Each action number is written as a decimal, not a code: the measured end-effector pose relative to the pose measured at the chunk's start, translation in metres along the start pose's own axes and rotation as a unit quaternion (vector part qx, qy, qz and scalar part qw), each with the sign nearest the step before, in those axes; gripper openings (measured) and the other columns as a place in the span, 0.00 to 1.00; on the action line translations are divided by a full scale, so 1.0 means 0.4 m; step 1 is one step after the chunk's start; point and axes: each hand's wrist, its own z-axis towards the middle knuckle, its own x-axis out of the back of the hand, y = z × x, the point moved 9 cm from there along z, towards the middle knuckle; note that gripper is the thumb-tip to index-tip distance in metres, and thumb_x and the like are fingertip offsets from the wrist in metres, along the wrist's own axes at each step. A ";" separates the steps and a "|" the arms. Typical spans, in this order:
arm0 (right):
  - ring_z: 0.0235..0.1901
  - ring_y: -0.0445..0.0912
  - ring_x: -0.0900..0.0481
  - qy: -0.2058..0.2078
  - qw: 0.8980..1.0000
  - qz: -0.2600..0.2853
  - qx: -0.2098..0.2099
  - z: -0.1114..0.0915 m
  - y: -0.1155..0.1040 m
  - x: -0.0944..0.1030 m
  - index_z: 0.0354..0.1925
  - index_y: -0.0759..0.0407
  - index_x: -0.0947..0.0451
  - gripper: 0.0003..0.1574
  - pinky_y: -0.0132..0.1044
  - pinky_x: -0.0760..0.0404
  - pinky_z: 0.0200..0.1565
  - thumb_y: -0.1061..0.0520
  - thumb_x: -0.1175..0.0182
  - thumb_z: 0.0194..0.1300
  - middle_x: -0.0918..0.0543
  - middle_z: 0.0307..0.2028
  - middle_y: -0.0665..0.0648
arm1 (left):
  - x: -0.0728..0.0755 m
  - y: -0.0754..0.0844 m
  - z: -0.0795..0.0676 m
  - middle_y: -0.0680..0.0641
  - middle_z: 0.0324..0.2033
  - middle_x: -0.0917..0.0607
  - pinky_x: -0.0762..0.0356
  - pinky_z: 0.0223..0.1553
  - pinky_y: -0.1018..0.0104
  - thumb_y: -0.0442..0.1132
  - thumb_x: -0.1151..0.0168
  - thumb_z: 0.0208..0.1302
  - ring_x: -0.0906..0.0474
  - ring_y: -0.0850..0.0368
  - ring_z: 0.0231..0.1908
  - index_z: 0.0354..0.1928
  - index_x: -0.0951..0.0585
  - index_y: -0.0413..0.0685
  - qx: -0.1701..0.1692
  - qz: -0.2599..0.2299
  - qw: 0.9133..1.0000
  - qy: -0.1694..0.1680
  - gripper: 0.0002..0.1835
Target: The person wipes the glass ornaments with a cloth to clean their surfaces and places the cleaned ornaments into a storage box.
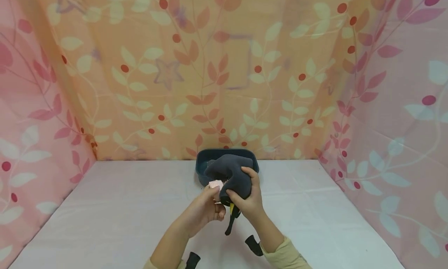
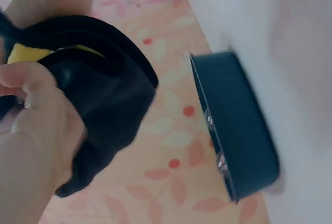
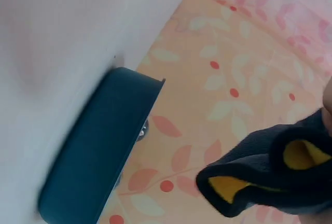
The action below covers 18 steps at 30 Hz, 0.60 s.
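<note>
My right hand (image 1: pixel 251 201) grips a soft dark grey-blue fabric item (image 1: pixel 232 169), thumb on the near side and fingers over its far edge. Yellow lining shows inside its folds in both wrist views, and a black strap (image 1: pixel 229 225) hangs below it; its exact kind is unclear. Close to its left edge, my left hand (image 1: pixel 200 211) pinches a small pale pink block-like piece (image 1: pixel 216 184) between thumb and fingers. Behind both hands stands a dark teal basin (image 1: pixel 202 166), partly hidden by the fabric item.
Clear, shiny objects (image 2: pixel 222 163) show at the basin's rim. A white cloth covers the table (image 1: pixel 122 206). Floral curtains (image 1: pixel 210 86) rise at the back and both sides, the back one right behind the basin. Black bands (image 1: pixel 254 245) sit by the wrists.
</note>
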 end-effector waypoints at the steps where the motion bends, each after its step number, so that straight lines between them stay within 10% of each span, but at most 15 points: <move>1: 0.44 0.42 0.26 0.012 1.000 0.000 0.002 0.000 -0.003 0.005 0.61 0.50 0.37 0.38 0.32 0.22 0.41 0.66 0.33 0.57 0.35 0.54 0.58 | 0.001 0.001 0.000 0.47 0.36 0.29 0.30 0.34 0.67 0.53 0.58 0.75 0.30 0.60 0.25 0.49 0.39 0.43 -0.004 0.022 1.000 0.008 0.18; 10: 0.44 0.40 0.26 0.033 0.997 -0.027 0.065 0.002 -0.040 0.009 0.60 0.59 0.37 0.36 0.29 0.23 0.41 0.66 0.33 0.57 0.33 0.54 0.55 | 0.026 0.034 -0.005 0.48 0.23 0.28 0.30 0.33 0.65 0.45 0.52 0.74 0.31 0.59 0.22 0.65 0.50 0.34 -0.081 0.129 0.982 0.110 0.30; 18: 0.44 0.41 0.26 0.040 0.995 -0.051 0.070 0.000 -0.042 0.007 0.60 0.60 0.37 0.37 0.30 0.23 0.42 0.72 0.36 0.55 0.33 0.54 0.54 | 0.024 0.045 -0.006 0.48 0.15 0.33 0.39 0.23 0.70 0.42 0.55 0.75 0.38 0.60 0.16 0.60 0.46 0.35 -0.133 0.154 0.968 0.149 0.22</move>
